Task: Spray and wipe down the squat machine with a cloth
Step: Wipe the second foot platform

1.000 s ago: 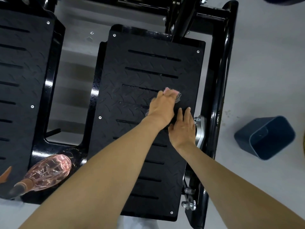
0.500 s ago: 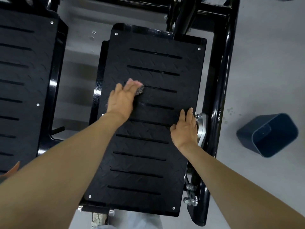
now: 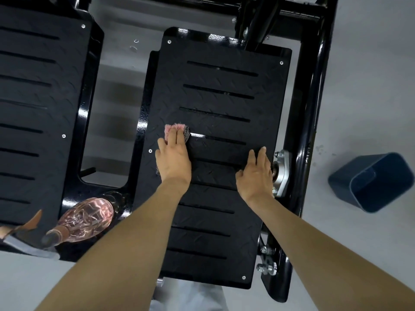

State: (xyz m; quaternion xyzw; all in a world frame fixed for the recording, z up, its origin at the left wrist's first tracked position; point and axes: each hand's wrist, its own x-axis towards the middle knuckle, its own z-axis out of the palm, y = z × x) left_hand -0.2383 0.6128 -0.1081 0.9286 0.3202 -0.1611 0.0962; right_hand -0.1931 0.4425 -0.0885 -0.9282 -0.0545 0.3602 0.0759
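The squat machine's right black footplate, ribbed with slots, fills the middle of the view. My left hand lies flat on it with straight fingers and presses a pink and grey cloth against the plate near its left edge; most of the cloth is hidden under the palm. My right hand rests flat on the plate's right edge, beside a silver bearing mount. A pink translucent spray bottle lies on its side at the lower left, on the machine's base.
A second black footplate lies to the left, with a gap of grey floor between the two. The black frame tube runs down the right side. A dark blue bin lies tipped on the grey floor at the right.
My left hand swept the cloth from the plate's right side to its left side over the last second. My right hand stayed on the right edge. The camera shifted, and the bottle is back in view.
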